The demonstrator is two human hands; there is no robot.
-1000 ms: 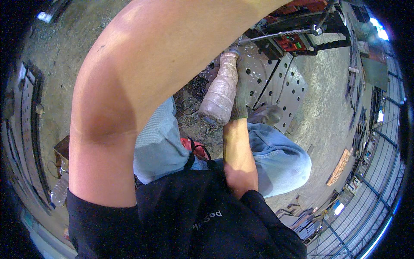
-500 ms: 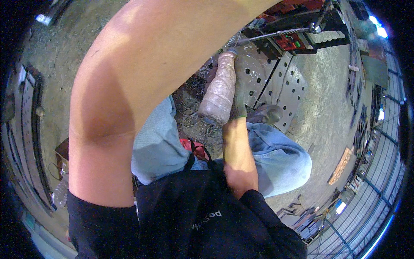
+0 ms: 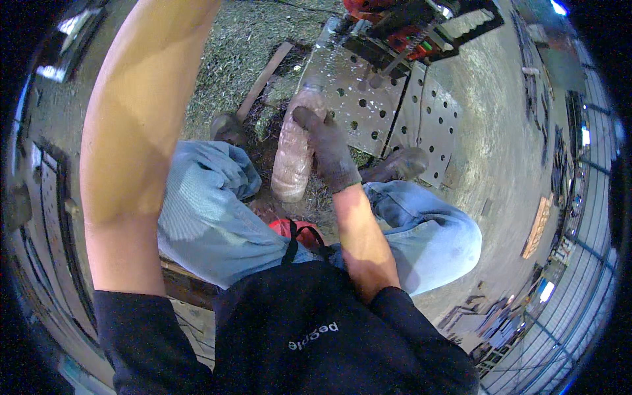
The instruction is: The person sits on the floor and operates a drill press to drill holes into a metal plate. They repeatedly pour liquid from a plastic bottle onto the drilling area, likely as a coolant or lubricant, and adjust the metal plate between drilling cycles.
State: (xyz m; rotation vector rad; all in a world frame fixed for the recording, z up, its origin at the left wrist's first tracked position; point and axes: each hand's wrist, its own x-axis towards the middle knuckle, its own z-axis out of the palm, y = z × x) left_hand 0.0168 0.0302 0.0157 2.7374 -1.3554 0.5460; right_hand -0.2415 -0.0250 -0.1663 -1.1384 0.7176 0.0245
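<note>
In my right hand (image 3: 328, 146), which wears a dark grey work glove, is a cloudy, dirt-stained plastic bottle (image 3: 291, 161). The fingers and thumb wrap around its upper half. It tilts with its neck pointing away from me, over the ground between my knees. My left forearm (image 3: 155, 59) is bare and raised, running out past the top edge, so the left hand lies outside the picture. Beyond the bottle are steel plates (image 3: 355, 105) with rows of round holes, speckled with white drops.
A red and black machine (image 3: 411, 43) with a handle bar stands on the plates. Metal shavings (image 3: 227, 72) cover the ground at the far left, beside a flat strip (image 3: 263, 80). My boots (image 3: 403, 163) rest near the plates. A wooden pallet (image 3: 538, 227) lies at the right.
My left arm has swung left, away from across the machine. The bottle has shifted left and a little lower in view, and the gloved hand around it now shows.
</note>
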